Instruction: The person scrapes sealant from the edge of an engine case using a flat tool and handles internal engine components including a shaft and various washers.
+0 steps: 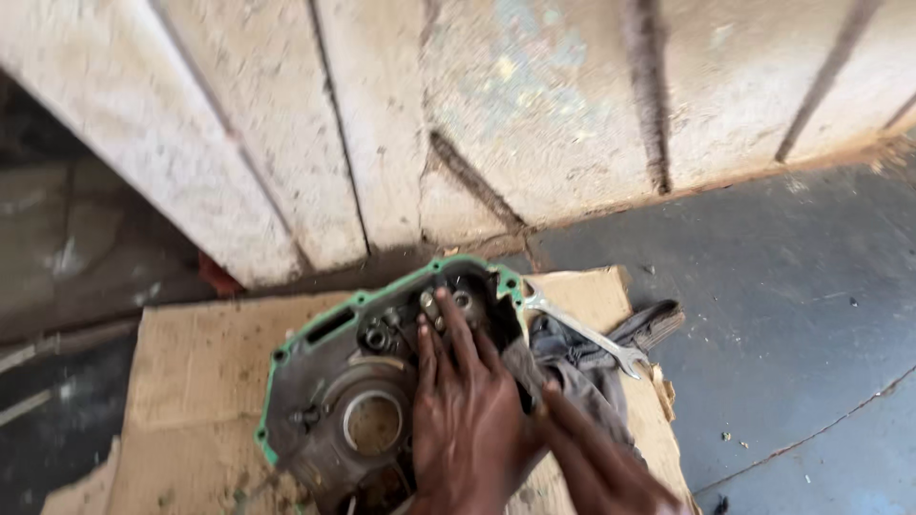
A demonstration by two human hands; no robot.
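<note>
Two bare hands work low over a sheet of cardboard [200,372] laid on the ground. Nearest, the right hand [596,458] reaches in from the near right corner of the cardboard, fingers extended and pressing onto a grey rag [572,381]; it looks flat rather than clenched, though blur makes the grip hard to tell for certain. Just beside it, the left hand [468,410] lies spread and open on a metal engine case half [334,401], fingertips reaching into the greasy gears and bearings at its far end, grasping nothing that can be seen.

The case sits toward the near right part of the cardboard, open side up, with a green gasket [315,329] running round its rim and a round bore near its middle. By its look it is cast metal: stiff, probably heavy for its size, and oily, so likely slippery on the inner faces. The outer rim and bolt bosses seem the safest places to take hold; the thin gasket looks easy to tear and is best left untouched.

Farther off, a combination spanner [587,334] rests on the rag near the right edge. Beyond the far edge stands a rough concrete wall [477,114].
</note>
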